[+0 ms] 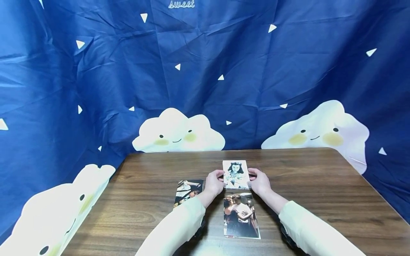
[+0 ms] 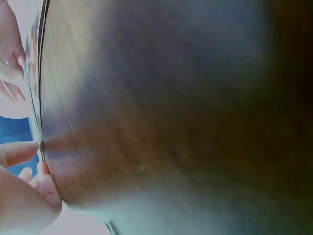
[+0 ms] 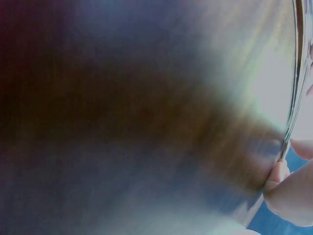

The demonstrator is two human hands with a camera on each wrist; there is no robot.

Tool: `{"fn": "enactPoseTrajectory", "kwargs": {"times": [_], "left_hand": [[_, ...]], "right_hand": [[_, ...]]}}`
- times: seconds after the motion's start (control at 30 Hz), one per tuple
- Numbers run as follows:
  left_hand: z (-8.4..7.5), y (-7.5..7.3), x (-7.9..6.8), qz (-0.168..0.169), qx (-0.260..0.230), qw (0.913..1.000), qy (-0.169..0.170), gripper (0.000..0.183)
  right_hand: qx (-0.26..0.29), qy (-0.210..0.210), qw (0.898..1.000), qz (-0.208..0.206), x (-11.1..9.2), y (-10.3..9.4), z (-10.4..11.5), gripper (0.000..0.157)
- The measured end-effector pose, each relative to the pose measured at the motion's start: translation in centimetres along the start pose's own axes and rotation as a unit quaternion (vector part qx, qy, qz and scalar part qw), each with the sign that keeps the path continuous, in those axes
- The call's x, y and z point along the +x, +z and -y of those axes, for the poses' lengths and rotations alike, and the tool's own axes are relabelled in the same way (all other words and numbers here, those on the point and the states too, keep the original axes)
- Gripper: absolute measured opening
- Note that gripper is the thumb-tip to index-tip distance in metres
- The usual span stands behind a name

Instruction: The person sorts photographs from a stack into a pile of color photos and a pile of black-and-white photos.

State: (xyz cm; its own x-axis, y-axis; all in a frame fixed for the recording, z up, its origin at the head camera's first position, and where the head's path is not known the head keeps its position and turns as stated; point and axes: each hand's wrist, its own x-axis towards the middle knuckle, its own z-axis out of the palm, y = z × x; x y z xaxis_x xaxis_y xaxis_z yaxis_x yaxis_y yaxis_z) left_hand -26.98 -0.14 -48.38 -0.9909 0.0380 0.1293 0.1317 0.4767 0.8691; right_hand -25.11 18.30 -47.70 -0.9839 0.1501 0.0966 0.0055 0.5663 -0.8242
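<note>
A white photo card [image 1: 235, 174] with a black-and-white picture of a dark-haired person lies between both hands. My left hand [image 1: 214, 183] holds its left edge, and my right hand [image 1: 260, 182] holds its right edge. Seen edge-on in the left wrist view, the thumb and fingers of the left hand [image 2: 24, 191] pinch thin layered edges. The right wrist view likewise has the right hand [image 3: 293, 188] at the edge of thin layers; how many cards there are I cannot tell. Just below lies a colour photo [image 1: 241, 215] of people standing close together.
Another colour photo [image 1: 189, 190] lies left of the hands, partly covered by the left hand and sleeve. Everything rests on a brown wooden table [image 1: 144, 199]. Behind it hangs a blue curtain [image 1: 205, 89] with white clouds and triangles.
</note>
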Motion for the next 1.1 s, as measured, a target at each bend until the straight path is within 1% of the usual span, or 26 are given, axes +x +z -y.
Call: {"fn": "enactPoseTrajectory", "kwargs": {"times": [0.13,0.27,0.33,0.4,0.47,0.53,0.6,0.67,0.77,0.83,0.93,1.0,1.1], "left_hand": [[0.1,-0.2,-0.1,0.003,-0.001,1.0,-0.006,0.047],[-0.3,-1.0,-0.1,0.015,-0.016,0.9997,-0.003,0.046],[-0.6,-1.9,-0.2,0.025,-0.029,0.9993,0.003,0.045],[-0.7,-2.9,-0.4,0.035,-0.043,0.9983,0.014,0.043],[-0.7,-4.2,-0.8,0.043,-0.051,0.9974,0.028,0.04],[-0.5,-5.7,-1.4,0.049,-0.057,0.9965,0.038,0.038],[0.0,-7.4,-1.9,0.05,-0.056,0.996,0.049,0.035],[0.5,-9.1,-2.5,0.047,-0.058,0.9961,0.048,0.034],[1.7,-11.6,-3.3,0.034,-0.054,0.9962,0.06,0.035],[2.7,-12.9,-3.8,0.022,-0.044,0.9965,0.068,0.034],[4.3,-14.5,-4.8,0.004,-0.013,0.997,0.076,0.035],[5.1,-15.3,-5.6,-0.003,0.005,0.9974,0.072,0.036],[6.1,-16.2,-6.6,-0.002,0.02,0.9981,0.059,0.039]], "right_hand": [[0.009,0.005,1.0,-0.001,0.0,0.1,-0.1,0.057],[0.021,0.009,1.0,-0.006,-0.1,0.0,-0.1,0.054],[0.026,0.005,1.0,-0.008,-0.1,-0.1,0.0,0.053],[0.03,-0.008,1.0,-0.005,-0.2,-0.2,0.4,0.051],[0.03,-0.028,0.999,0.006,-0.5,-0.4,0.9,0.049],[0.024,-0.056,0.998,0.021,-0.9,-0.5,1.7,0.047],[0.025,-0.083,0.995,0.041,-1.5,-0.5,2.6,0.046],[0.032,-0.101,0.993,0.059,-2.1,-0.3,3.5,0.046],[0.047,-0.111,0.989,0.084,-3.0,0.5,4.7,0.048],[0.059,-0.113,0.987,0.098,-3.7,1.2,5.3,0.049],[0.083,-0.114,0.982,0.129,-4.7,2.5,6.0,0.049],[0.089,-0.112,0.979,0.149,-5.3,3.4,6.3,0.05],[0.103,-0.094,0.972,0.19,-6.1,4.4,6.8,0.052]]}}
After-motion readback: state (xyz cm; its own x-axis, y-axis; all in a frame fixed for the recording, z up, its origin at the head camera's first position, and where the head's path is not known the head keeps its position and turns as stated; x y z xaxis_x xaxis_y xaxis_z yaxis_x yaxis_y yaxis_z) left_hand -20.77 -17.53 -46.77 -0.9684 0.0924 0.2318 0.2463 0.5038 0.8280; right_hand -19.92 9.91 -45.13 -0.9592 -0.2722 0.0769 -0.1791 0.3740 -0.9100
